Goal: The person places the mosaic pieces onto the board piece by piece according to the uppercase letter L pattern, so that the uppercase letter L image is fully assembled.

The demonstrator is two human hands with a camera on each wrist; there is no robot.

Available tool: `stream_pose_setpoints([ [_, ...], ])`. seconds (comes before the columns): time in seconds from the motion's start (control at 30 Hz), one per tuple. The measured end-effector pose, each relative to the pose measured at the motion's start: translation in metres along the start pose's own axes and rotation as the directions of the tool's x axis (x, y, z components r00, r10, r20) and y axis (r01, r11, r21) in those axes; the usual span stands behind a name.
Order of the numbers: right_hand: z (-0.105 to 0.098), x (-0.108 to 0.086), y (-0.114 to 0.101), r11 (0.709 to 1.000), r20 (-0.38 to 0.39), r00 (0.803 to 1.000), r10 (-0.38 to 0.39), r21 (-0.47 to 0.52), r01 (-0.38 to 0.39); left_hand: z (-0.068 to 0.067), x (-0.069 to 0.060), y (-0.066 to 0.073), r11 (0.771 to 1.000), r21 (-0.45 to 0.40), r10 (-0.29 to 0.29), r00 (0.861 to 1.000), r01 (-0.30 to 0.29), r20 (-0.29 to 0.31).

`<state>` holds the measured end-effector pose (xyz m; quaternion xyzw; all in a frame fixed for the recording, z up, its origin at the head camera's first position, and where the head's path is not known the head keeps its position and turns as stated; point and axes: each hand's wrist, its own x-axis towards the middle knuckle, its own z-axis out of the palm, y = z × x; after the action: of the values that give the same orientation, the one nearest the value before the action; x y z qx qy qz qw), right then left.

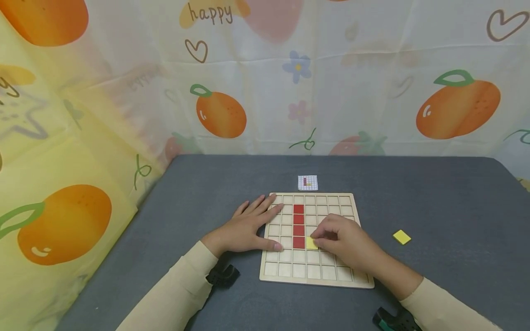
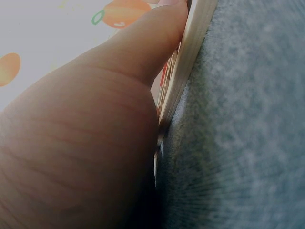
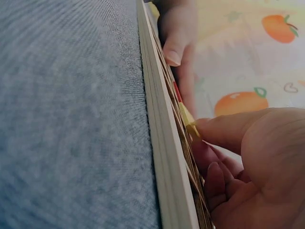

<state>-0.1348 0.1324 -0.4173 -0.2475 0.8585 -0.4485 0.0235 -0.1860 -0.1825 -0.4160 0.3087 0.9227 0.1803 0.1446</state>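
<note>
A wooden grid board (image 1: 278, 269) lies on the table, with several red tiles (image 1: 298, 231) in one upright column. My left hand (image 1: 246, 227) rests spread over the board's left edge, thumb and fingertips on its cells. In the left wrist view, the left thumb (image 2: 143, 43) lies along the board's rim. My right hand (image 1: 349, 241) is over the board's right half, thumb and finger pinching yellow at the cell right of the lowest red tile. There the yellow tile (image 1: 312, 243) is partly covered by fingertips. The right wrist view shows the pinched yellow tile (image 3: 194, 133) tilted at the grid.
A loose yellow tile (image 1: 401, 237) lies on the grey table (image 1: 447, 202), right of the board. Behind the board is a small pattern card (image 1: 308, 183) with a printed grid. A fruit-printed cloth (image 1: 265, 92) hangs at the back and left.
</note>
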Motion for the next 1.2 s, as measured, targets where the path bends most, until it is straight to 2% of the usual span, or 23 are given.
stream_pose_setpoints([
  [0.43, -0.006, -0.003, -0.002, 0.998, 0.07, 0.995, -0.065, 0.002, 0.065, 0.0, 0.0, -0.001, 1.0, 0.006, 0.006, 1.0, -0.006, 0.0],
  [0.57, -0.009, -0.003, -0.002, 0.999, 0.099, 0.994, -0.046, 0.025, 0.043, 0.0, 0.0, -0.001, 1.0, 0.002, 0.009, 1.0, -0.009, 0.0],
  [0.7, -0.012, -0.004, -0.002, 0.995, 0.117, 0.993, 0.004, 0.1, -0.015, -0.001, 0.0, 0.0, 1.0, 0.001, 0.007, 1.0, -0.007, 0.005],
  [0.9, -0.022, -0.005, -0.002, 0.974, 0.13, 0.991, 0.025, 0.221, -0.054, 0.0, 0.0, 0.0, 1.0, -0.001, 0.001, 1.0, -0.001, 0.009],
  [1.07, -0.034, -0.006, 0.001, 0.955, 0.12, 0.993, 0.011, 0.294, -0.046, -0.001, 0.0, 0.001, 1.0, -0.001, 0.002, 1.0, -0.002, 0.003],
  [1.2, -0.042, -0.009, 0.006, 0.927, 0.11, 0.994, -0.025, 0.374, -0.018, -0.001, -0.001, 0.0, 1.0, -0.005, 0.008, 1.0, -0.008, 0.001],
])
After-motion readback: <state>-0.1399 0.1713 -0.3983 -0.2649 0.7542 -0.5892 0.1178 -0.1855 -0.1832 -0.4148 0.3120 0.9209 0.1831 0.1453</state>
